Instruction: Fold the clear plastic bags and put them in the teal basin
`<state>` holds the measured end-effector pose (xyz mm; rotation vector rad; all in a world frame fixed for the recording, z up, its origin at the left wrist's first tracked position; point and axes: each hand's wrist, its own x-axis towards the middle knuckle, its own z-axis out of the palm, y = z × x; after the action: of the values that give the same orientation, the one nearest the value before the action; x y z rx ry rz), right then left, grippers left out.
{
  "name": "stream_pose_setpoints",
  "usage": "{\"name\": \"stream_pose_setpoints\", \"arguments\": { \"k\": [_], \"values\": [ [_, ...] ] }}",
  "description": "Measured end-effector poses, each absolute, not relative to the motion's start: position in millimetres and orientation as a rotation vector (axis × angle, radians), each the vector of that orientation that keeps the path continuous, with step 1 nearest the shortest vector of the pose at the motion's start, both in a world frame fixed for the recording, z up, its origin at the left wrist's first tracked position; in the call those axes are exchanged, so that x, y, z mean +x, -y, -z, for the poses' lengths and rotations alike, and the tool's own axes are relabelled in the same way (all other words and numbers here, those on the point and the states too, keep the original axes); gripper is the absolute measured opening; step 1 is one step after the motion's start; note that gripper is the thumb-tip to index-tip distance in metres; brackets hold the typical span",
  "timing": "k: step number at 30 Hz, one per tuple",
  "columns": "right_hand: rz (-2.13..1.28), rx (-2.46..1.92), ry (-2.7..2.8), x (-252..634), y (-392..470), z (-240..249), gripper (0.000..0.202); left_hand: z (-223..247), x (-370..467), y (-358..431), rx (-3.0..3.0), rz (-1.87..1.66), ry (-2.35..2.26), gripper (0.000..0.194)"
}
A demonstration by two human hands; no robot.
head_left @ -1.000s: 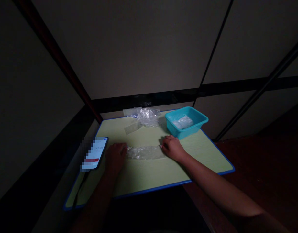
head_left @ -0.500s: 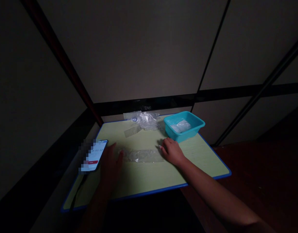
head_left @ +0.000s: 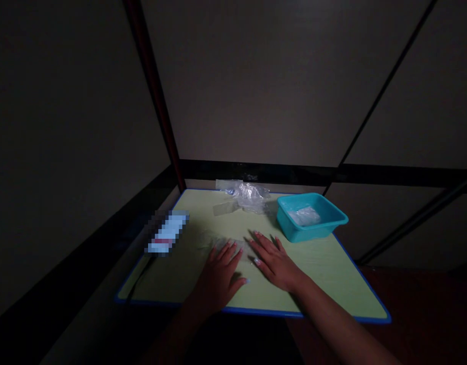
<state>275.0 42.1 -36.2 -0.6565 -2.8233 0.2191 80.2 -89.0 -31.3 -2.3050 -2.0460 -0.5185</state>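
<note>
A clear plastic bag [head_left: 233, 245] lies flat on the pale yellow-green table, partly hidden under my fingers. My left hand [head_left: 219, 274] rests on its near side, fingers spread and thumb out to the right. To the right, my right hand [head_left: 272, 261] is palm down with its fingers apart, touching the bag's right end. Neither hand grips anything. Farther back lies a loose pile of crumpled clear plastic bags [head_left: 250, 195].
A turquoise plastic basin [head_left: 297, 234] stands at the table's right, with folded clear plastic [head_left: 304, 216] inside. A lit phone [head_left: 168, 233] is at the left edge, a dark cord running down from it. The blue-edged table [head_left: 332, 284] stands against a panelled wall [head_left: 263, 101].
My left hand has moved right, from beside the phone onto the plastic bag. My right hand's curled fingers have spread out flat. The camera view has turned left.
</note>
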Motion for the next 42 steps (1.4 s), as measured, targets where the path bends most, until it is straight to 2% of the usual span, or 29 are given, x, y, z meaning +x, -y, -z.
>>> {"name": "stream_pose_setpoints", "arguments": {
  "k": [4, 8, 21, 32, 35, 38, 42],
  "values": [
    [-0.196, -0.722, 2.898, 271.1, -44.2, 43.8, 0.057, 36.0, 29.1, 98.4, -1.951, 0.534, 2.245, 0.046],
    [-0.227, -0.717, 2.935, 269.2, -44.6, 43.1, 0.059, 35.0, -10.5, 105.3, -2.008, 0.477, 2.271, 0.042],
    [-0.248, -0.793, 3.002, 266.1, -44.5, 38.2, 0.065, 22.5, -22.9, 77.9, -2.107, 0.47, 2.33, 0.02],
    [-0.23, -0.755, 3.046, 267.2, -45.8, 32.8, 0.065, 4.1, -17.3, 82.6, -1.847, 0.213, 2.424, 0.025],
    [-0.228, -0.752, 3.037, 267.5, -45.2, 34.3, 0.064, 6.2, 6.3, 82.6, -1.824, 0.388, 2.31, 0.03],
    [-0.222, -0.741, 3.019, 267.9, -44.7, 35.6, 0.063, 8.8, 48.3, 78.3, -2.046, 0.593, 2.153, 0.036],
    [-0.205, -0.75, 3.029, 268.4, -45.4, 37.7, 0.062, 8.9, 109.2, 64.9, -2.375, 0.646, 2.09, 0.06]
  ]
}}
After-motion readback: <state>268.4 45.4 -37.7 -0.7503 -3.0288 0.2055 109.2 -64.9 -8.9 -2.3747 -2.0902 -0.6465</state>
